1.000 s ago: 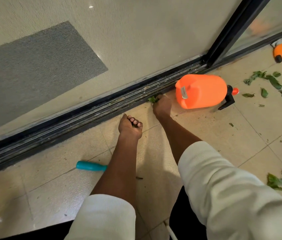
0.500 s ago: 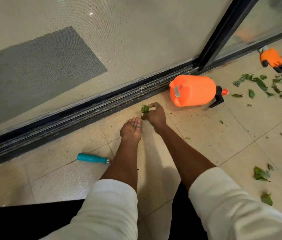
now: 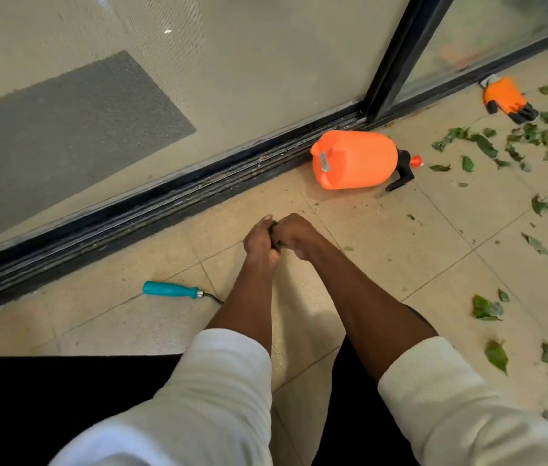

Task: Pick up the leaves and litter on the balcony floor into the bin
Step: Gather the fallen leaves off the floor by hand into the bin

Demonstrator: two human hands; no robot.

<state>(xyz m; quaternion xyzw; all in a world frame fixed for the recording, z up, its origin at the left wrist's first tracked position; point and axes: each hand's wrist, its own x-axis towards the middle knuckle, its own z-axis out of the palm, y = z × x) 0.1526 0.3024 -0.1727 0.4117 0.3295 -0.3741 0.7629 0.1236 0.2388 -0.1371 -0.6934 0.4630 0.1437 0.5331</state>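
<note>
Grip: both hands meet over the tile; the left hand (image 3: 261, 238) curls round a small wad of green leaves (image 3: 274, 227), and the right hand (image 3: 294, 235) presses against it with bent fingers that seem to pinch the same wad.
Why held so: the leaves look to be passing into the left hand, probably so the right can go on gathering.
Scattered leaves: most of the loose leaves on the floor (image 3: 487, 146) lie at about two o'clock from the hands, with more (image 3: 486, 307) at four o'clock, well apart from the hands.
Bin: none shows in this view, so where the wad must go cannot be told.
Sprayer: an orange sprayer (image 3: 353, 159) lies on its side at one o'clock, against the door track (image 3: 198, 193), likely just toppled clutter.
Glove: an orange glove (image 3: 506, 99) rests further off at two o'clock, beside the leaves.
Tool: a tool with a teal handle (image 3: 170, 290) lies at eight o'clock, untouched.
Progress: early, judging by how much litter is left.
Risk: a loose squeeze could shed bits from the wad.
</note>
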